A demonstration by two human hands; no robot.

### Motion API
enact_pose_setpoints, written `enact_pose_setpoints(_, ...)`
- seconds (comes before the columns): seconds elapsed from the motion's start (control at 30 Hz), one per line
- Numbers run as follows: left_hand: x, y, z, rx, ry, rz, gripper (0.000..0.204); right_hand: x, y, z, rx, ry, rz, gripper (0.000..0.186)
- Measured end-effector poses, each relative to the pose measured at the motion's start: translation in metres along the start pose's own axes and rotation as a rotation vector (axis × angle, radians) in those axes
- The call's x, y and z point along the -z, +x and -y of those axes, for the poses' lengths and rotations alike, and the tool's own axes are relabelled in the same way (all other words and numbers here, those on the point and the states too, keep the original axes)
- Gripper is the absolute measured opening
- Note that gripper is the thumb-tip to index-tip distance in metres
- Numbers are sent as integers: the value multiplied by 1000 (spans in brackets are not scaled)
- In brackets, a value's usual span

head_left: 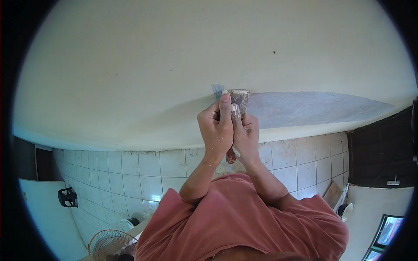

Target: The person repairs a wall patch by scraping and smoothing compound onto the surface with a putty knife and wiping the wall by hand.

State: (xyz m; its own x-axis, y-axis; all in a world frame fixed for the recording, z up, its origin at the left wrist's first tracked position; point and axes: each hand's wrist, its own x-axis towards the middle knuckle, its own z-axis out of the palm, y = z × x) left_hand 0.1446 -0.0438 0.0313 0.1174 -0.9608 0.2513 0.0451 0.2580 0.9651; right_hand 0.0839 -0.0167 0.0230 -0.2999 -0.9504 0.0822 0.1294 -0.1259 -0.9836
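A scraper (pixel 241 99) with a worn, paint-crusted blade and a brown handle is pressed against the pale wall (pixel 143 56). My left hand (pixel 215 130) is closed on it, the thumb lying along the left side of the blade. Beside it, my right hand (pixel 246 137) grips the same tool, its whitened thumb on the blade and the handle's end sticking out below. A long grey bare patch (pixel 305 106) runs rightward from the blade, and a small grey spot (pixel 217 89) shows just left of the blade. White flecks dot both hands and forearms.
Below the wall lies a white tiled floor (pixel 148 169) with dusty marks. A black stool (pixel 67 197) and a round fan (pixel 112 243) stand at left. On the right are a dark door (pixel 381 150), a brown board (pixel 332 194) and a window (pixel 389 230).
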Motion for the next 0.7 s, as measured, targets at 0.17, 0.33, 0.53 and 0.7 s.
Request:
enact_pose_setpoints(0.17, 1, 2, -3, -2, -23, 4, 40, -1, 1, -2, 49, 19, 15, 28)
enact_pose_setpoints(0.33, 1, 6, -10, -18, -75, -1, 41, -2, 1, 5, 10, 27, 32, 25)
enact_pose_setpoints(0.53, 1, 6, -6, -10, -73, -9, 42, 0, 0, 7, -46, -15, 35, 24)
enact_pose_setpoints(0.7, -4, -13, 23, 101, -8, -2, 43, 9, -4, -29, -32, 29, -17, 24)
